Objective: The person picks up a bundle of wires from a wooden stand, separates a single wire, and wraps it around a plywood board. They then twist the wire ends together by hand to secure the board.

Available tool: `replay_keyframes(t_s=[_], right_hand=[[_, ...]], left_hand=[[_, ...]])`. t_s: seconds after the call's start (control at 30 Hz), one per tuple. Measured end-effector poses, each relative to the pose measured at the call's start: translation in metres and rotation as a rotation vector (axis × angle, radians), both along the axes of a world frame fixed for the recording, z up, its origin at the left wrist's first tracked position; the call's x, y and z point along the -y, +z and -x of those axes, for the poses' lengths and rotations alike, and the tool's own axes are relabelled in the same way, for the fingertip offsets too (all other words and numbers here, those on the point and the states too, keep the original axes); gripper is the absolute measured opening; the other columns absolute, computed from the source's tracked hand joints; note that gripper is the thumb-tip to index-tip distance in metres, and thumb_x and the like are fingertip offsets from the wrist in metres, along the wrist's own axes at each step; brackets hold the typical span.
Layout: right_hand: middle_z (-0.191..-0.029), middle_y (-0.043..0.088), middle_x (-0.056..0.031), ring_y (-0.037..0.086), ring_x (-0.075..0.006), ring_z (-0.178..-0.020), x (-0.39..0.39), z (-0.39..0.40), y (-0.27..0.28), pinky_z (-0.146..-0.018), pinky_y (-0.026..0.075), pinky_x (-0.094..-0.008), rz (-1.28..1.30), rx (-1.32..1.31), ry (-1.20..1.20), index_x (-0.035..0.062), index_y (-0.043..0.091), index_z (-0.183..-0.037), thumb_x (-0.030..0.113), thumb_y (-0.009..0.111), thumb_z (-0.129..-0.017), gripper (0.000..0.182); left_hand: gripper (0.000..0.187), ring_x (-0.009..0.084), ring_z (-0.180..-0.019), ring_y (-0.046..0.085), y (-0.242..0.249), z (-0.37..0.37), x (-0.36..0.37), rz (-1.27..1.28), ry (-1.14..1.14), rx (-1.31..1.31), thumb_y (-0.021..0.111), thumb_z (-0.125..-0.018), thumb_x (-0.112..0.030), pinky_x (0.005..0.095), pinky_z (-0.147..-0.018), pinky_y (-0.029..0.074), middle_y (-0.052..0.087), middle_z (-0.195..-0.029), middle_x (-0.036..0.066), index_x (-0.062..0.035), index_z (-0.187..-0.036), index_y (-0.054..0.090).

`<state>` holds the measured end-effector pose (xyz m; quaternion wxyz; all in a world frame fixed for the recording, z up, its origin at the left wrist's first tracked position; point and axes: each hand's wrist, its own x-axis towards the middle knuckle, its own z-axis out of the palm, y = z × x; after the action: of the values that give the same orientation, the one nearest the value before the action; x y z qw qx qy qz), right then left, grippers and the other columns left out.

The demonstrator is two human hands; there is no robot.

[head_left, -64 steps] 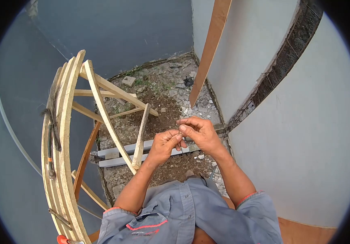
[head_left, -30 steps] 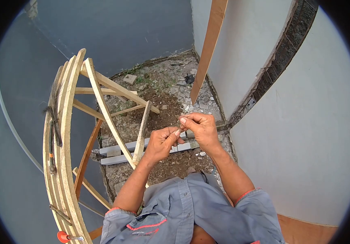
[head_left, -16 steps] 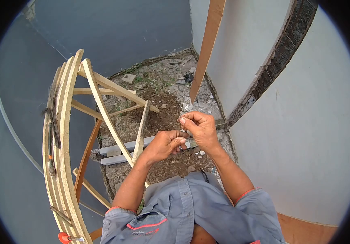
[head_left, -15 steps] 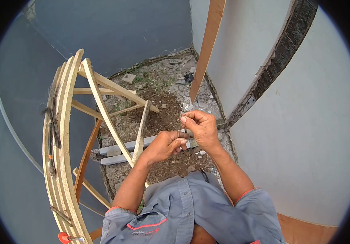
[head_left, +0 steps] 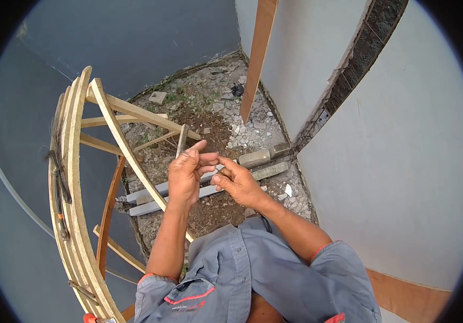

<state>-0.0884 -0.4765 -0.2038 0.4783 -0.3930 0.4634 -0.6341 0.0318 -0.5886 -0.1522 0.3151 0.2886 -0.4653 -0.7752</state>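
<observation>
My left hand (head_left: 187, 175) is raised in front of my body, its thumb pressed against the partly stretched fingers. Anything it pinches is too small to make out. Close beside it, my right hand (head_left: 238, 184) has thumb and curled fingers together around a small dark bit that I cannot name. The fingertips of both hands meet or nearly meet. To the left, a bundle of thin dark wire strands (head_left: 63, 180) lies on the curved wooden strips (head_left: 75, 177), with an orange-banded tool (head_left: 59, 207) alongside.
A braced wooden frame (head_left: 114, 126) stands at my left. Pale beams (head_left: 150, 206) and concrete blocks (head_left: 254, 158) lie on the rubble ground (head_left: 210, 116). A brown plank (head_left: 257, 59) leans near the white wall (head_left: 387, 161). Something red-ended (head_left: 89, 318) sits at the lower left.
My left hand has turned upward, its fingers now reaching right. My right hand has come down and left beside it. The whole view has shifted slightly.
</observation>
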Motion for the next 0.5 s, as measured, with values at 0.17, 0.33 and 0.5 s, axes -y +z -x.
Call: replay_keyframes(t_s=[0.17, 0.33, 0.5], right_hand=[[-0.085, 0.072, -0.0124, 0.065, -0.0147, -0.072, -0.043, 0.012, -0.025, -0.065, 0.051, -0.0291, -0.087, -0.357, -0.162, -0.0006, 0.068, -0.108, 0.015, 0.063, -0.094, 0.021], [-0.088, 0.072, -0.0136, 0.07, -0.0236, -0.075, -0.084, 0.046, -0.052, -0.067, 0.054, -0.0334, -0.139, -0.583, -0.07, 0.0026, 0.072, -0.099, 0.015, 0.066, -0.091, 0.016], [-0.085, 0.071, -0.0139, 0.069, -0.0314, -0.074, -0.078, 0.041, -0.034, -0.065, 0.054, -0.037, -0.185, -0.669, -0.229, 0.0043, 0.072, -0.096, 0.016, 0.066, -0.09, 0.015]], left_hand=[[0.046, 0.025, -0.088, 0.071, -0.016, -0.033, 0.026, -0.21, 0.189, -0.131, 0.051, -0.101, -0.025, 0.0303, -0.074, 0.062, 0.069, -0.101, 0.019, 0.0056, -0.135, 0.044], [0.04, 0.023, -0.081, 0.071, -0.041, -0.041, 0.032, -0.234, 0.137, -0.113, 0.051, -0.102, -0.025, 0.0287, -0.069, 0.062, 0.071, -0.088, 0.015, 0.0046, -0.127, 0.052], [0.038, 0.0194, -0.08, 0.068, -0.047, -0.007, 0.014, -0.232, 0.115, -0.121, 0.056, -0.1, -0.024, 0.0263, -0.066, 0.056, 0.069, -0.089, 0.011, 0.003, -0.127, 0.053]])
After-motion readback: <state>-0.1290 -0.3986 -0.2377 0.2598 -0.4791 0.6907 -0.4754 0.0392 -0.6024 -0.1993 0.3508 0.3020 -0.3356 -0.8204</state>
